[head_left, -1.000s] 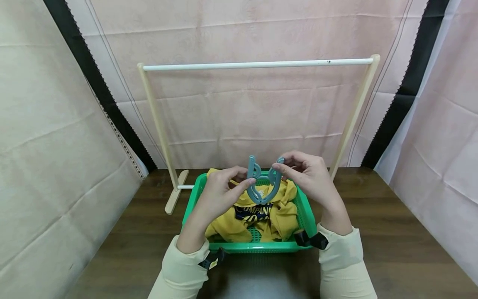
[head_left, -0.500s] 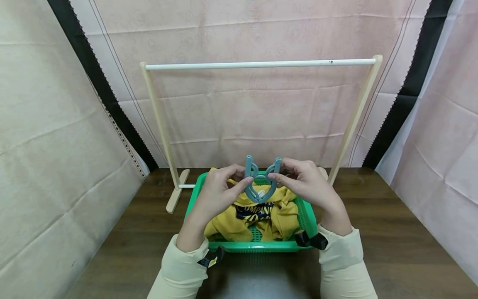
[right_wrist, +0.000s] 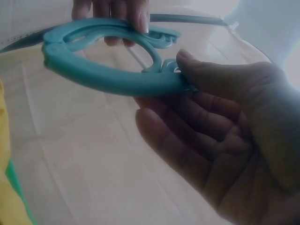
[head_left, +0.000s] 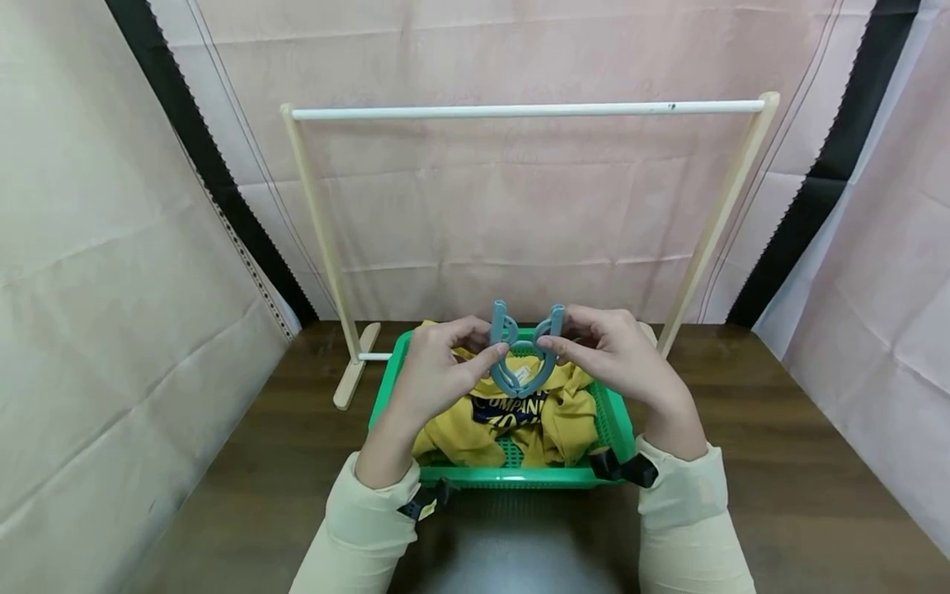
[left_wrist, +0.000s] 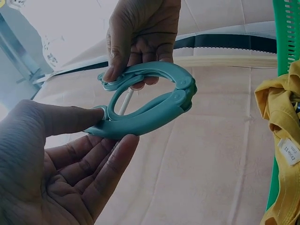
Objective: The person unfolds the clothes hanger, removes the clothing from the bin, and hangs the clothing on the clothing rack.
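A blue-green folding clothes hanger [head_left: 507,381], folded into a rounded U, is held up over the basket with both ends pointing upward. My left hand [head_left: 445,371] pinches its left arm between thumb and fingers. On the opposite side, my right hand [head_left: 623,355] grips the right arm, thumb on the near face. The left wrist view shows the hinged joint at the closed end of the hanger [left_wrist: 145,119]. Beneath it, a yellow shirt [head_left: 460,433] with dark blue lettering lies crumpled in a green plastic basket [head_left: 512,477].
Behind the basket stands a rack with a white horizontal bar [head_left: 475,112] and pale uprights [head_left: 321,223]. Its left foot [head_left: 356,367] rests on the dark wooden table [head_left: 757,462]. Light fabric walls [head_left: 134,330] enclose both sides and the back.
My right hand has shifted its grip lower on the hanger's right arm. The left hand keeps its pinch, and the hanger stays above the basket. The head view has tilted slightly.
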A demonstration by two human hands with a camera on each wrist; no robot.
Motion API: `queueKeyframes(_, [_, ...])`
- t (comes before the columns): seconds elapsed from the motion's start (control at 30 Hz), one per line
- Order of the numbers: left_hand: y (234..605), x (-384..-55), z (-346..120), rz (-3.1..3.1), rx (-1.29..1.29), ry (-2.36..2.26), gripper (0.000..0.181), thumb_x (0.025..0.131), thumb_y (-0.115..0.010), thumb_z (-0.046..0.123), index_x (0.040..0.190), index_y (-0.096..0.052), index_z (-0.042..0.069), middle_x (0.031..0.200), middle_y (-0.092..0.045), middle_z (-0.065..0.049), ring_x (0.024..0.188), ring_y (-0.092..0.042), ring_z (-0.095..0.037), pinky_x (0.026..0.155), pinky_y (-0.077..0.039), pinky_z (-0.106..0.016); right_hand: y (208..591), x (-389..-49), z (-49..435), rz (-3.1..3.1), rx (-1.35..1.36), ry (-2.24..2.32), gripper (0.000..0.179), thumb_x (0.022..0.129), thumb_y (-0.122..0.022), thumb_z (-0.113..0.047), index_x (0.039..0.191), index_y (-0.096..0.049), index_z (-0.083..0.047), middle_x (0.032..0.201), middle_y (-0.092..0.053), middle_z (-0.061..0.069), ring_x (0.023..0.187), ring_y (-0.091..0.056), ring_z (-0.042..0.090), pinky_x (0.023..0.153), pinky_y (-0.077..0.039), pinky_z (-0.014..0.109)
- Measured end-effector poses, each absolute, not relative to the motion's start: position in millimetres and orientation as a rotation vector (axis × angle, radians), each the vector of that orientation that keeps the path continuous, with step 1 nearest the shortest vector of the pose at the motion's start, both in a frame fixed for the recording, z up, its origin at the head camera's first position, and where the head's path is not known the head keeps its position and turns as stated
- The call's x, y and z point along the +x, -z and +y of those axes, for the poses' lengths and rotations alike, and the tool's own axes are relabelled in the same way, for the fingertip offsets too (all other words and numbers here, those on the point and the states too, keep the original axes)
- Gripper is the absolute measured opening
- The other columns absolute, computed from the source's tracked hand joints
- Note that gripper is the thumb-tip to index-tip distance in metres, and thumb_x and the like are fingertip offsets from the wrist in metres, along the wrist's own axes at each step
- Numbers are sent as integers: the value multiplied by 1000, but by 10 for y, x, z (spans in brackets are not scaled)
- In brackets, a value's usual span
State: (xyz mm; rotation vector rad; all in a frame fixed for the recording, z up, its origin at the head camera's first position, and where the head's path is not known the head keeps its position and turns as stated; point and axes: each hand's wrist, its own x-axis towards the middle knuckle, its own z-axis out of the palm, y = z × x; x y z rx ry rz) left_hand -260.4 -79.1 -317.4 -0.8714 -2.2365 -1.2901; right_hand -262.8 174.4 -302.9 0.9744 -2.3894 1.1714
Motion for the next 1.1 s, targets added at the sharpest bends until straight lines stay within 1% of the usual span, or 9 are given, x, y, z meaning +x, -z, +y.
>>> queueKeyframes(0.4, [3133, -2622, -814, -2242, -904, 1305, 7, 93, -75, 21, 97, -75, 15, 84, -73, 8, 69, -69, -6, 57, -57, -27, 2999, -2644, 1739, -2381, 971, -1178, 11, 97, -70, -27, 94, -69, -16, 73, -67, -5, 61, -59, 13, 52, -47, 29])
queueKeyframes(0.57, [3142, -2593, -831, -2250, -895, 1310, 7, 93, -75, 22, 97, -75, 16, 83, -72, 10, 70, -68, -5, 56, -56, -27, 3006, -2625, 1722, -2389, 969, -1213, 10, 96, -71, -25, 94, -68, -16, 75, -69, 0, 63, -61, 14, 54, -50, 29])
queueKeyframes(0.7, [3155, -2568, -834, -2265, -882, 1320, 7, 93, -75, 23, 97, -76, 17, 84, -72, 10, 71, -68, -4, 56, -56, -28, 3028, -2616, 1720, -2400, 975, -1239, 9, 96, -71, -24, 94, -68, -16, 77, -69, 0, 64, -63, 14, 56, -52, 30])
queueKeyframes(0.93, [3167, -2549, -838, -2266, -890, 1321, 8, 94, -74, 26, 97, -76, 19, 86, -72, 11, 72, -68, -4, 59, -57, -27, 3041, -2627, 1728, -2388, 998, -1252, 10, 96, -71, -24, 95, -69, -14, 77, -68, 6, 62, -59, 15, 56, -52, 30])
queueKeyframes(1.1, [3144, -2558, -833, -2265, -896, 1323, 8, 94, -74, 26, 98, -76, 19, 87, -73, 10, 71, -68, -4, 59, -57, -27, 3013, -2620, 1727, -2381, 999, -1243, 9, 96, -71, -22, 96, -69, -14, 77, -67, 1, 62, -59, 16, 55, -51, 29])
